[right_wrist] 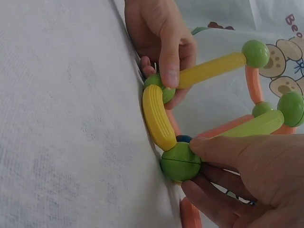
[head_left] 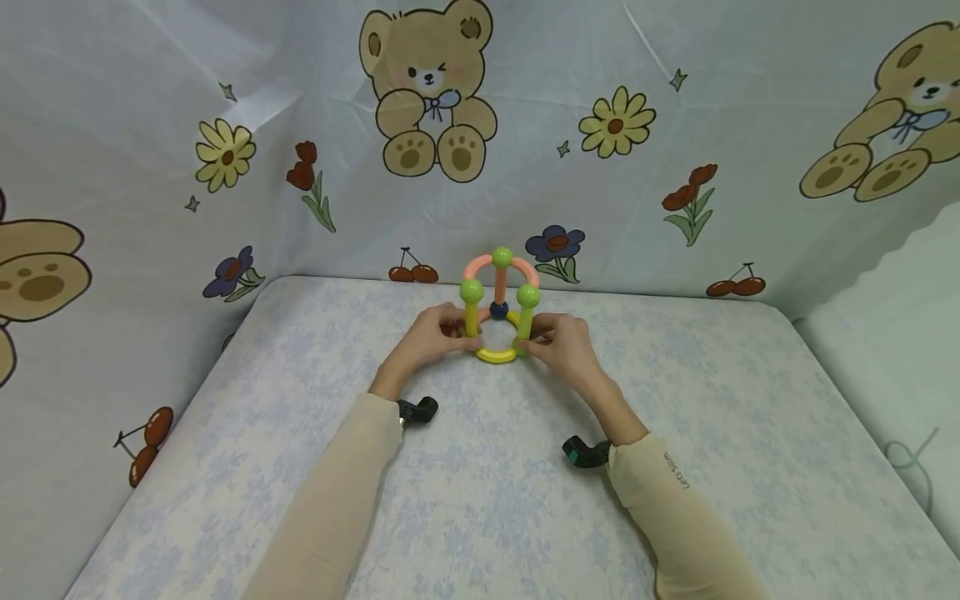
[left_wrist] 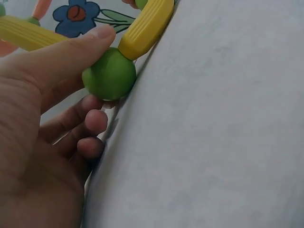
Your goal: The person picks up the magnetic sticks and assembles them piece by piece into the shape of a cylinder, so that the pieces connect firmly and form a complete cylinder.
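A frame built of balls and rods stands on the table in the head view. Its base is a ring with a curved yellow rod at the front and a dark blue ball at the back. Upright rods carry green balls, joined on top by curved orange rods. My left hand pinches the lower left green ball between thumb and fingers. On the other side, my right hand grips the lower right green ball, below a light green rod.
The table has a pale blue floral cover. Behind it hangs a white curtain printed with bears and flowers. Dark devices are strapped on the left wrist and right wrist. A thin cord hangs beyond the right edge.
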A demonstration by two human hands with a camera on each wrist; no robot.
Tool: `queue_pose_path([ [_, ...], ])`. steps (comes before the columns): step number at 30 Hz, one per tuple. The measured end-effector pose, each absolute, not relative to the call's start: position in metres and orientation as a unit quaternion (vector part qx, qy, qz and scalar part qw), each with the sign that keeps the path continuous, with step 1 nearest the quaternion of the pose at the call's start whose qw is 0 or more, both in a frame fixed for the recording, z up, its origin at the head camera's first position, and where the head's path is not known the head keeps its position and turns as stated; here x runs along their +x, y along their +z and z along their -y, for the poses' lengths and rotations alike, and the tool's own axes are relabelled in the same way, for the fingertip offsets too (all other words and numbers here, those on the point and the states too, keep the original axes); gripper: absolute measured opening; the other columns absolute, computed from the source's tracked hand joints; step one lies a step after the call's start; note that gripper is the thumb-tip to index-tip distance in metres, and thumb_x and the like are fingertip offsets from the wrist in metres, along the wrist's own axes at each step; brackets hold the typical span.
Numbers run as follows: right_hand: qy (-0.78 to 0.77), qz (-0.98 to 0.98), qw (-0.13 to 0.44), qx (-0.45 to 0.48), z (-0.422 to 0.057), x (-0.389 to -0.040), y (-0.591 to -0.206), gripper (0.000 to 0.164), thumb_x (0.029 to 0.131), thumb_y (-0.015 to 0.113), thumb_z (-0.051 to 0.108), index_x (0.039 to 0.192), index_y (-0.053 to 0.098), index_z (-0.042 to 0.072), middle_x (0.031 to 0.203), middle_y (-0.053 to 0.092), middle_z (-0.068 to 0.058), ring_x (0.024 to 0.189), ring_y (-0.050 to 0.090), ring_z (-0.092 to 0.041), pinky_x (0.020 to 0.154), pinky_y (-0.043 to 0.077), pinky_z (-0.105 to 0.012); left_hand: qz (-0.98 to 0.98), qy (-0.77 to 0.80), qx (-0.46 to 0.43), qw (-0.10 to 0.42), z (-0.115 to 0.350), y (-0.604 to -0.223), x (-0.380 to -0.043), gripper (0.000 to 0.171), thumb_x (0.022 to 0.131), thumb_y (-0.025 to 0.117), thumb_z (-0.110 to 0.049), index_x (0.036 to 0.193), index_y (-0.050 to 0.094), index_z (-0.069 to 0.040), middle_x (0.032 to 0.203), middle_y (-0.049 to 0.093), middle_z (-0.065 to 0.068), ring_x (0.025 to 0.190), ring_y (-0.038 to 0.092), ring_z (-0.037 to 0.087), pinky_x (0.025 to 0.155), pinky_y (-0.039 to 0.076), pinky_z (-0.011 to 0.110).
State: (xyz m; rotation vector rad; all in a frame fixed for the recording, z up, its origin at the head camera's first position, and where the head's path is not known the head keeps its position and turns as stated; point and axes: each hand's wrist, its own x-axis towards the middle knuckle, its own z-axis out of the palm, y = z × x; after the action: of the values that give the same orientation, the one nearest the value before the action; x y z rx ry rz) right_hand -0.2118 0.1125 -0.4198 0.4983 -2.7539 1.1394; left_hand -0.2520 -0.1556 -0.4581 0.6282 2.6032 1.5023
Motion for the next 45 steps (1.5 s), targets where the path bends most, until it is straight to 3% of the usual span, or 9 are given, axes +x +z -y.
queue_pose_path([
  [7,0.384,0.909,0.065,0.150,-0.116,-0.212,-0.422,0.022,0.091,0.085,0.013,0.109,0.079,0.002,0.105,0.079,-0.016,0.098,0.077,-0.035,0.085,0.062,-0.046,-0.829,0.497,0.235,0.103,0.163,-0.453,-0.253,0.027,0.084,0.092,-0.029,0.104,0.079,-0.018,0.091,0.067,0.003,0.083,0.058,0.020,0.078,0.048,0.032],
  [15,0.385,0.910,0.064,0.142,-0.117,-0.215,-0.427,0.022,0.094,0.082,0.015,0.112,0.077,0.004,0.108,0.079,-0.015,0.101,0.076,-0.033,0.089,0.061,-0.047,-0.794,0.519,0.257,0.187,0.171,-0.441,-0.250,0.024,0.089,0.087,-0.019,0.112,0.082,-0.013,0.107,0.079,0.002,0.095,0.069,0.019,0.089,0.054,0.032],
  [20,0.390,0.908,0.050,0.147,-0.117,-0.216,-0.428,0.030,0.097,0.078,0.012,0.125,0.070,0.002,0.118,0.076,-0.018,0.111,0.073,-0.035,0.095,0.060,-0.047,-0.810,0.533,0.218,0.114,0.170,-0.444,-0.251,0.018,0.091,0.084,-0.016,0.109,0.081,-0.013,0.103,0.078,0.005,0.089,0.067,0.024,0.078,0.053,0.033],
  [23,0.397,0.905,0.045,0.147,-0.119,-0.215,-0.424,0.031,0.097,0.075,0.007,0.128,0.068,0.003,0.120,0.074,-0.018,0.115,0.071,-0.035,0.097,0.059,-0.046,-0.816,0.542,0.186,0.066,0.169,-0.448,-0.252,0.034,0.089,0.085,-0.013,0.122,0.074,-0.012,0.110,0.074,0.009,0.093,0.063,0.026,0.080,0.051,0.035],
  [27,0.396,0.908,0.066,0.119,-0.124,-0.216,-0.418,0.029,0.098,0.073,0.006,0.127,0.070,0.002,0.123,0.073,-0.019,0.117,0.070,-0.036,0.099,0.058,-0.047,-0.812,0.544,0.193,0.082,0.165,-0.450,-0.254,0.074,0.083,0.091,-0.013,0.147,0.056,-0.018,0.138,0.062,0.005,0.115,0.059,0.027,0.094,0.048,0.041],
  [30,0.358,0.925,0.088,0.097,-0.129,-0.218,-0.420,0.032,0.099,0.075,0.015,0.125,0.072,-0.003,0.122,0.073,-0.023,0.116,0.069,-0.041,0.099,0.056,-0.052,-0.812,0.535,0.208,0.112,0.164,-0.450,-0.254,0.088,0.080,0.093,-0.015,0.155,0.048,-0.024,0.147,0.056,0.003,0.124,0.054,0.027,0.100,0.045,0.046],
  [34,0.297,0.944,0.106,0.092,-0.134,-0.222,-0.427,0.037,0.097,0.079,0.023,0.117,0.075,-0.008,0.112,0.076,-0.026,0.106,0.068,-0.045,0.093,0.055,-0.056,-0.815,0.519,0.222,0.132,0.162,-0.449,-0.254,0.089,0.079,0.093,-0.015,0.156,0.048,-0.021,0.143,0.058,0.008,0.127,0.052,0.027,0.106,0.042,0.048],
  [40,0.278,0.950,0.102,0.097,-0.134,-0.224,-0.439,0.020,0.093,0.081,0.011,0.109,0.079,-0.002,0.098,0.077,-0.019,0.089,0.058,-0.035,0.081,0.048,-0.045,-0.817,0.501,0.257,0.122,0.158,-0.452,-0.256,0.089,0.077,0.095,-0.013,0.154,0.052,-0.022,0.142,0.059,0.009,0.127,0.053,0.026,0.105,0.043,0.045],
  [45,0.263,0.952,0.125,0.096,-0.133,-0.223,-0.439,0.015,0.095,0.079,0.015,0.100,0.081,0.001,0.090,0.077,-0.015,0.083,0.057,-0.033,0.076,0.046,-0.042,-0.826,0.490,0.253,0.116,0.155,-0.453,-0.255,0.090,0.076,0.097,-0.017,0.154,0.053,-0.026,0.136,0.058,0.009,0.123,0.051,0.027,0.102,0.044,0.046],
])
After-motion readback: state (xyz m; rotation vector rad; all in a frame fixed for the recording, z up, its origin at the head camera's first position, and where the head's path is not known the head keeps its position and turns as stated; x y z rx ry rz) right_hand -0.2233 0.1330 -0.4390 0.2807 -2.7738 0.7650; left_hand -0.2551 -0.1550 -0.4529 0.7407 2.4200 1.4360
